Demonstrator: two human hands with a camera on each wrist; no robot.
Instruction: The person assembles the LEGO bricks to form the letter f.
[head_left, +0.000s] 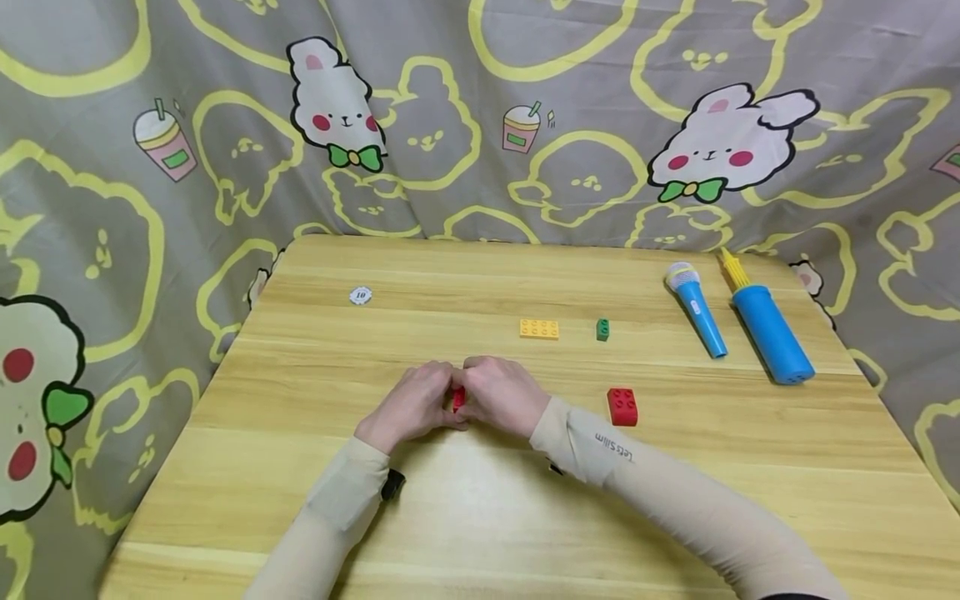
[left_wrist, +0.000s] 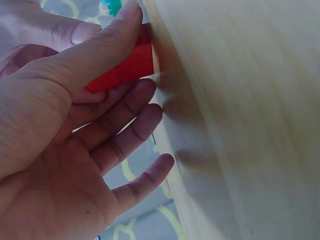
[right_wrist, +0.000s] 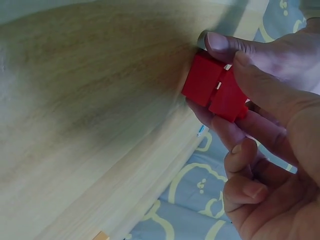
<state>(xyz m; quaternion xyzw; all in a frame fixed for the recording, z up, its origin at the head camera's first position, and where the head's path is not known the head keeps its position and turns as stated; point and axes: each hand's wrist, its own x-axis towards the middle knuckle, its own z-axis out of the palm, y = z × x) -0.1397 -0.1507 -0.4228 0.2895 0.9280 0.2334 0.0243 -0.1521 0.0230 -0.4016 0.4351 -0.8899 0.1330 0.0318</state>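
Near the middle of the table, my left hand (head_left: 411, 406) and right hand (head_left: 502, 395) meet around red toy building bricks. The right wrist view shows one red brick (right_wrist: 202, 80) against another red brick (right_wrist: 229, 98), with a narrow gap at their seam. My right thumb and fingers pinch one of them. In the left wrist view, my left thumb lies across the red bricks (left_wrist: 137, 62) with fingers beneath, the other fingers spread. In the head view the hands hide most of the bricks. A separate red brick (head_left: 622, 407) lies to the right.
Beyond the hands lie a yellow brick (head_left: 538, 329) and a small green brick (head_left: 603, 330). A toy microphone (head_left: 703, 317) and a blue hand pump (head_left: 772, 333) are at the back right. A white chip (head_left: 360, 295) marked 10 lies back left. Patterned curtains (head_left: 427, 192) border the table.
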